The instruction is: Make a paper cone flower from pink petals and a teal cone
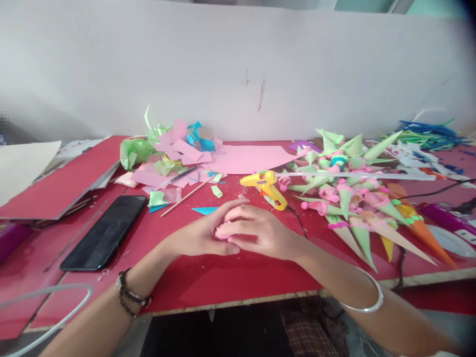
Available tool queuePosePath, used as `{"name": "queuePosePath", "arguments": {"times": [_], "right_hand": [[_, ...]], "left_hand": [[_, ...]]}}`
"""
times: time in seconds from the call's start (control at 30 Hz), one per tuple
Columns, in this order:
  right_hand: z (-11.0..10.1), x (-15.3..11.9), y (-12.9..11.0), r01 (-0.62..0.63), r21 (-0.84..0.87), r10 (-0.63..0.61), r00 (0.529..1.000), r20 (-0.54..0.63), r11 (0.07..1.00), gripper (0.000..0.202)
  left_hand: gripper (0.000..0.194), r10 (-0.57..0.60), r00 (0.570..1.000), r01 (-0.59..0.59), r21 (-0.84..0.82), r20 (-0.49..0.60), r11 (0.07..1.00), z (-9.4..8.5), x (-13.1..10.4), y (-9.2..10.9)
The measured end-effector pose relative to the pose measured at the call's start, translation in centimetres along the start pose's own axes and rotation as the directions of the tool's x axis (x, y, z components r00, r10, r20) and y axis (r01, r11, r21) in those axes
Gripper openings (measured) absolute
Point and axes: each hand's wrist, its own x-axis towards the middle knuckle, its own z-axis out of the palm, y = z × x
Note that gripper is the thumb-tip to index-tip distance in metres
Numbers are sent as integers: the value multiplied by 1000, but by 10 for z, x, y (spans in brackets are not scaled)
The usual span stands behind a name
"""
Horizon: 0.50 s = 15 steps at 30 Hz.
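Note:
Cupped together over the front middle of the red table, my left hand [203,233] and my right hand [264,230] close round a small pink piece [223,232]. Most of that piece is hidden by the fingers; it looks like pink paper or foam, but its exact shape does not show. Just beyond my fingers lies a pointed blue paper scrap [205,210]. A yellow glue gun [266,187] rests behind my right hand, with a long clear glue stick [353,175] stretching to the right from its back.
Paper cones in green, pink and orange [345,198] pile up on the right. Pink and green paper scraps [174,153] heap at the back left, near a wooden stick [188,196]. A black phone [106,232] lies left. A white cable [70,312] loops at the lower left.

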Motion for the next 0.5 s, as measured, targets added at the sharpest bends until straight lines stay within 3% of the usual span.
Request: {"name": "queuePosePath", "arguments": {"times": [0.1, 0.33, 0.5], "right_hand": [[-1, -1, 1, 3, 63, 3, 996, -84, 998, 17], [0, -2, 6, -62, -117, 28, 962, -272, 991, 20], [0, -2, 7, -77, -139, 34, 958, -285, 987, 23]], "left_hand": [[65, -16, 998, 13, -43, -66, 999, -1, 0, 0], [43, -104, 969, 51, -230, -225, 972, 0, 6, -2], [21, -81, 966, 45, -150, -244, 988, 2, 9, 0]]}}
